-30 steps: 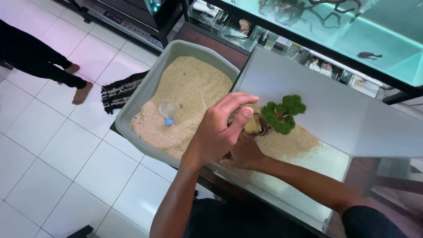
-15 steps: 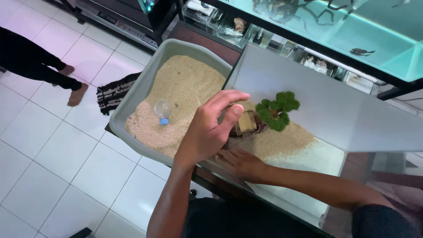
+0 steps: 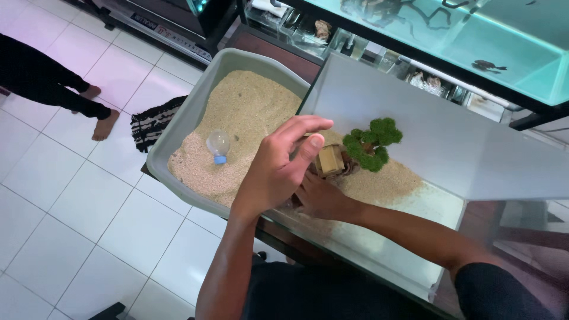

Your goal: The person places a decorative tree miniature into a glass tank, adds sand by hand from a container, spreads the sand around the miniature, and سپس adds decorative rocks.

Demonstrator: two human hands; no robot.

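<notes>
The left hand (image 3: 275, 172) hovers with fingers loosely curled above the glass tank (image 3: 438, 278), near a small wooden block (image 3: 329, 160). The right hand (image 3: 320, 198) rests inside the tank on the sand (image 3: 385, 181), just beside the block and a green miniature tree (image 3: 373, 142). A grey tray (image 3: 178, 124) of sand holds a clear bottle (image 3: 217, 145).

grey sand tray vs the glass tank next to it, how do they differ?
The grey tray is opaque with rounded walls; the glass tank is clear and straight-sided. Sand covers the tray's whole floor, while the tank has one mound with bare bottom to the right. The tray holds a small clear bottle; the tank holds a green miniature tree and a wooden piece. Both hold the same pale sand.
</notes>
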